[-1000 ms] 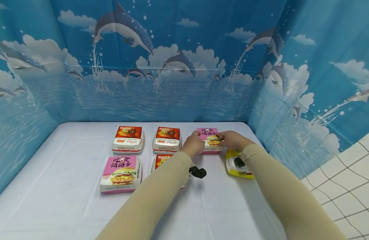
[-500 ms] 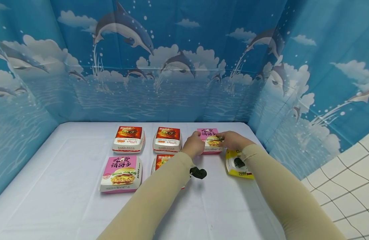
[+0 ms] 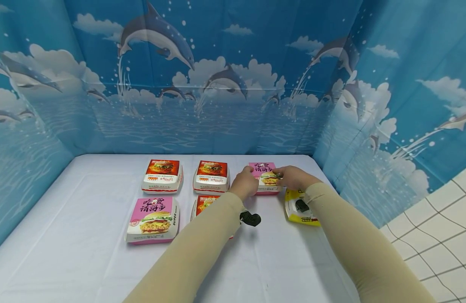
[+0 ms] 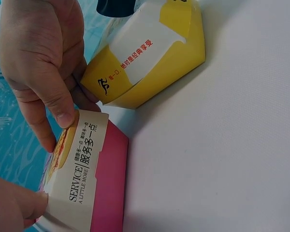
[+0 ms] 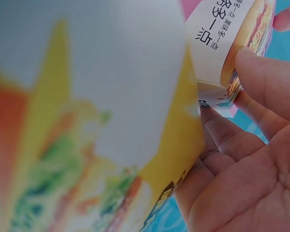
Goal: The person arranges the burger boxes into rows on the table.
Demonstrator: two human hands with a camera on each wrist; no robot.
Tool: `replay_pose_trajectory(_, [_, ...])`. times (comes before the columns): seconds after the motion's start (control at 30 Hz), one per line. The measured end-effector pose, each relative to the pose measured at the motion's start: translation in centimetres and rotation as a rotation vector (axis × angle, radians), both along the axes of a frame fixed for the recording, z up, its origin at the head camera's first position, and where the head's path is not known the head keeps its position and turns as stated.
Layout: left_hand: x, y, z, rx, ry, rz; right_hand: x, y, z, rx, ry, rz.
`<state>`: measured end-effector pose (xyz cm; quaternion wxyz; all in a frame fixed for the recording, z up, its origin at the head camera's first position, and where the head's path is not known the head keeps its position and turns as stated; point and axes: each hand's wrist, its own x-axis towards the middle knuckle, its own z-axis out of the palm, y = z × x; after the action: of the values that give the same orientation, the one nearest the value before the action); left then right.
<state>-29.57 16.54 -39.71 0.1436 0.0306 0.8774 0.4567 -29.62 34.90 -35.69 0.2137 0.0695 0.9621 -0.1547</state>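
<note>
In the head view, a pink-and-white burger box [image 3: 266, 180] sits near the table's back right. My left hand [image 3: 245, 183] holds its left side, and my right hand [image 3: 294, 176] holds the right side. From the left wrist, the same burger box [image 4: 84, 169] shows my left thumb on its top edge, while the right thumb and fingers grip the far end. The right wrist view has the right hand [image 5: 251, 169] with its thumb over the box's corner. A yellow burger box [image 4: 145, 58] stands close by, partly under the right forearm in the head view.
Two red-topped burger boxes [image 3: 162, 167] stand in the back row to the left. Another red-topped box [image 3: 204, 205] is partly hidden by the left forearm. A larger pink burger box [image 3: 153, 221] lies front left. A dolphin-print curtain [image 3: 202, 122] backs the white table [image 3: 85, 235].
</note>
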Motion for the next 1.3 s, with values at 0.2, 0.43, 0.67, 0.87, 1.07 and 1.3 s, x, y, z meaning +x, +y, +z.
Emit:
replay_pose_trajectory(0.2, [0.18,-0.04,0.17,-0.014,0.004,0.002,-0.12,0.03,-0.15,-0.005,-0.002,-0.012])
replay_pose_trajectory(0.43, [0.85,-0.25,0.81,-0.037,0.026,-0.011,-0.48,0.18,-0.37,0.008,0.014,0.012])
replay_pose_trajectory(0.67, [0.73,-0.09,0.78,-0.036,0.008,-0.002,-0.66,0.4,-0.46,0.003,0.007,0.013])
replay_pose_trajectory(0.87, [0.74,-0.04,0.75,-0.029,0.0,0.005,-0.64,0.42,-0.55,-0.008,0.003,0.004])
replay_pose_trajectory(1.07, [0.52,-0.02,0.65,-0.026,-0.015,-0.003,-0.48,0.33,-0.55,-0.011,0.003,-0.005])
replay_pose_trajectory(1.3, [0.35,-0.12,0.47,-0.019,-0.014,-0.01,-0.48,0.25,-0.55,-0.008,0.002,-0.012])
